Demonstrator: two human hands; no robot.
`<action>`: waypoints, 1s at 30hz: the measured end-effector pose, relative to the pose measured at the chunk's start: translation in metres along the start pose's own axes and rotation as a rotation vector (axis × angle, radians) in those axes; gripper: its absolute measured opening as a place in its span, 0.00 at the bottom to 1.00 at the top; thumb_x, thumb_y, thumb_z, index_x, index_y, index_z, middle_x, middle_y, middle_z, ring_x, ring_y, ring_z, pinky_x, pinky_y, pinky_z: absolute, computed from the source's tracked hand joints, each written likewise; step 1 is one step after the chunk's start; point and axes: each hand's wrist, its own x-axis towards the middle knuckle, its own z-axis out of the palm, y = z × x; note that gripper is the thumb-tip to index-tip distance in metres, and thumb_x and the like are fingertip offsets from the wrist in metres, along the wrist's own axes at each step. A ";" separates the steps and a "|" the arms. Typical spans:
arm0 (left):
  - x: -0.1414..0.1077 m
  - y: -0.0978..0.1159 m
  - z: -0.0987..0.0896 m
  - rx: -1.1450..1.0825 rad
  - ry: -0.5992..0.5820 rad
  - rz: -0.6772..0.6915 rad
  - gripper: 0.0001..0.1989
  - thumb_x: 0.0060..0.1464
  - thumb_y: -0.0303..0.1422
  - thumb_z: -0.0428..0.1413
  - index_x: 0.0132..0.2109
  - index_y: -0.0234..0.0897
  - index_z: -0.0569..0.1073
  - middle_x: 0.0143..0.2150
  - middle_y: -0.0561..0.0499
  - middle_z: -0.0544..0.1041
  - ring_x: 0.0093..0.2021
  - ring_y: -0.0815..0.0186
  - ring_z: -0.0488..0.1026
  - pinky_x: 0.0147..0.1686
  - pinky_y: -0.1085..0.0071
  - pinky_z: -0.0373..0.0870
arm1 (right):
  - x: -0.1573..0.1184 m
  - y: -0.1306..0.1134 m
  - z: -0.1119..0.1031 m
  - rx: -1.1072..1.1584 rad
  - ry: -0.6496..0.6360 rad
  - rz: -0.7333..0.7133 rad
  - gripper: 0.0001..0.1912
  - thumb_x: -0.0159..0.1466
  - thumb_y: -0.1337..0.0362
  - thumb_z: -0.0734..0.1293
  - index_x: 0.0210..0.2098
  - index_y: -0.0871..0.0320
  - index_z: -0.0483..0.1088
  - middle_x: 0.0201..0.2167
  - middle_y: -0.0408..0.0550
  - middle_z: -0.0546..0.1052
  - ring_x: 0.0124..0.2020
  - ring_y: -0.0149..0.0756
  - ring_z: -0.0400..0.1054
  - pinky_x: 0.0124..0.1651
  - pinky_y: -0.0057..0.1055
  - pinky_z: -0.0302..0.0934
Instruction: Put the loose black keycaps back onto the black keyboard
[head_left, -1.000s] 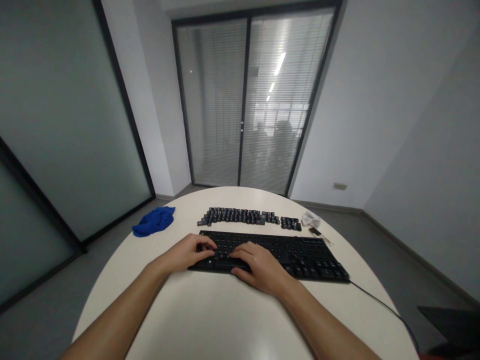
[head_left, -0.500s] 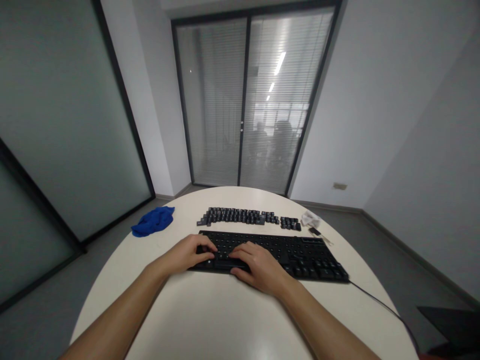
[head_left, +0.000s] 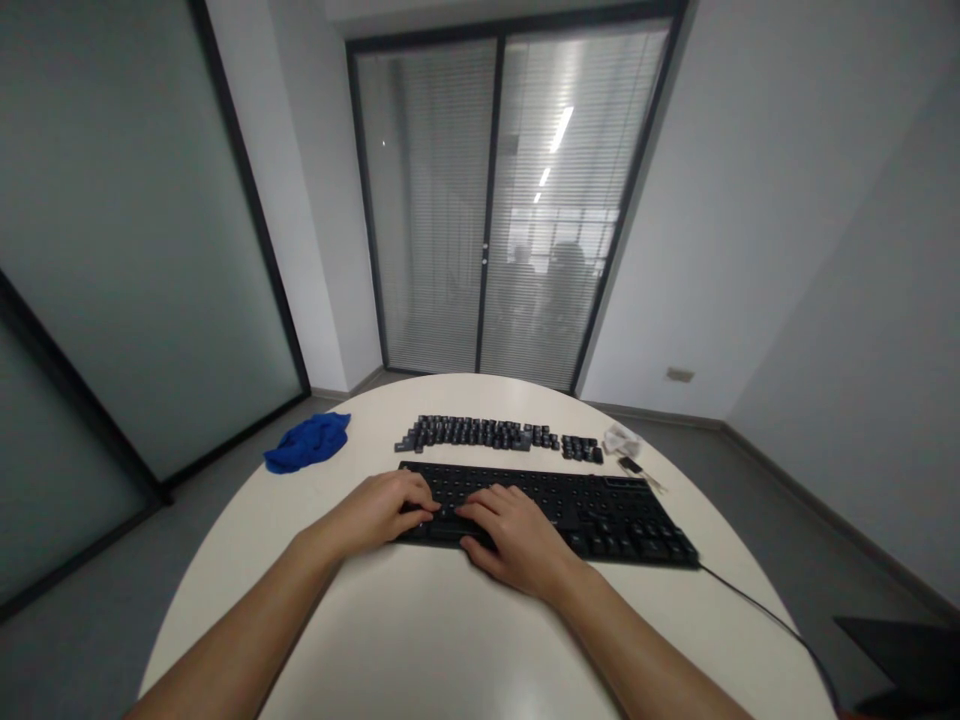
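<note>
A: Where's the keyboard point(head_left: 589, 500)?

B: Lower middle of the frame, flat on the table point(head_left: 442, 640), long side running across, its right end sitting slightly lower in the frame.

A: And the left hand point(head_left: 391, 508)?

B: Over the keyboard's left end. Its fingers are bent, with thumb and forefinger close to each other at the keys. I can't tell whether they pinch anything.

A: The right hand point(head_left: 517, 540)?

B: Nearer the centre of the frame, with a narrow gap between the two. Its fingers curl over the keyboard and its thumb is lower, by the front edge. What's under the fingers is hidden, so I can't tell whether it grips anything.

A: How does the keyboard look?

B: Pale dots show on the dark left and middle parts. Raised keys sit at the lower right.

A: And around it?

B: Loose keycaps point(head_left: 472, 432) lie in tight rows just above it in the frame, with a smaller group at the right. Right of those is a crumpled whitish wrap point(head_left: 621, 440), with a small dark piece point(head_left: 631, 464) just below. A blue cloth point(head_left: 309, 443) lies bunched at the table's left edge. The cable point(head_left: 761, 603) runs to the lower right corner.

A: Behind the table?

B: A glass door point(head_left: 427, 210) with blinds, upper middle.
</note>
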 end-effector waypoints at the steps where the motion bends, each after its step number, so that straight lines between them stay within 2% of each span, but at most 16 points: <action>1: 0.000 0.000 0.000 -0.012 -0.002 -0.013 0.10 0.59 0.35 0.57 0.45 0.46 0.81 0.46 0.51 0.81 0.47 0.60 0.75 0.47 0.69 0.67 | 0.001 -0.003 0.000 -0.005 0.001 -0.007 0.17 0.67 0.60 0.66 0.55 0.54 0.70 0.49 0.52 0.76 0.50 0.44 0.66 0.53 0.43 0.60; 7: 0.000 -0.003 -0.002 -0.157 0.003 -0.147 0.11 0.54 0.35 0.59 0.45 0.42 0.80 0.39 0.52 0.83 0.37 0.63 0.77 0.39 0.71 0.70 | 0.005 -0.015 0.004 0.000 -0.011 -0.032 0.24 0.67 0.60 0.66 0.62 0.52 0.64 0.53 0.52 0.73 0.52 0.45 0.64 0.54 0.43 0.59; 12: 0.001 -0.006 -0.002 -0.228 0.015 -0.149 0.12 0.59 0.37 0.55 0.46 0.42 0.80 0.41 0.51 0.83 0.40 0.62 0.78 0.43 0.70 0.71 | 0.006 -0.016 0.005 -0.005 -0.025 -0.022 0.24 0.67 0.60 0.66 0.62 0.48 0.65 0.54 0.51 0.72 0.52 0.46 0.63 0.53 0.43 0.60; 19: 0.004 -0.012 0.008 -0.058 0.216 -0.182 0.12 0.58 0.41 0.58 0.44 0.41 0.79 0.45 0.48 0.80 0.47 0.57 0.74 0.48 0.65 0.68 | 0.006 -0.017 0.005 0.003 -0.030 -0.009 0.23 0.68 0.62 0.65 0.62 0.48 0.65 0.54 0.51 0.72 0.53 0.46 0.63 0.53 0.43 0.61; 30: 0.007 -0.016 0.015 -0.117 0.222 -0.233 0.14 0.52 0.42 0.62 0.43 0.41 0.79 0.43 0.49 0.80 0.46 0.56 0.75 0.47 0.64 0.69 | 0.006 -0.017 0.004 0.002 -0.044 0.006 0.23 0.68 0.61 0.65 0.62 0.47 0.65 0.53 0.51 0.72 0.52 0.46 0.64 0.53 0.44 0.60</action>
